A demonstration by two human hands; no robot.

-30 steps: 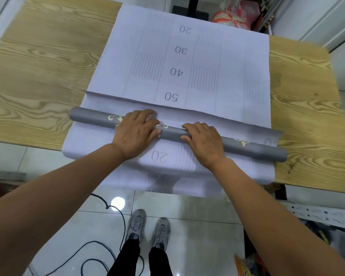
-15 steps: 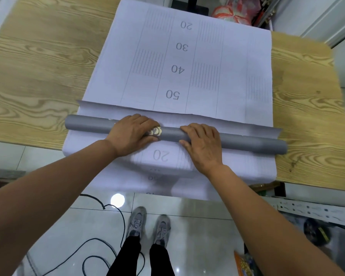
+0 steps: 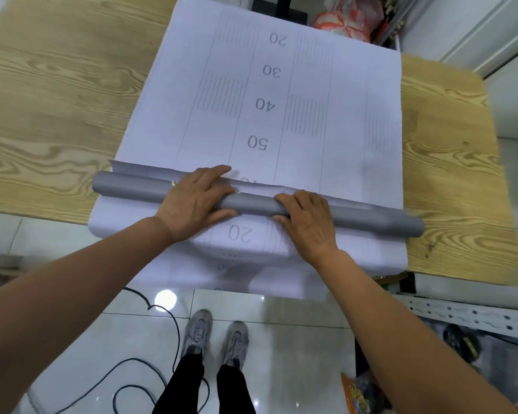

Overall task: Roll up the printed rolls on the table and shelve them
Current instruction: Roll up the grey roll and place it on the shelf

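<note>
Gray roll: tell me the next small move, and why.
Probably push the gray roll a short way forward with both palms: the left hand and right hand rest on top of it, and much of the printed sheet lies flat ahead.

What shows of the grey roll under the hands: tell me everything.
The grey roll is a long, slim tube of matte grey sheet, tightly wound. It lies slantwise across the white printed sheet on the wooden table, its right end past the sheet's edge. A loose grey flap trails on its far side. The left hand and right hand press on its middle, fingers over the top, thumbs on the near side.
</note>
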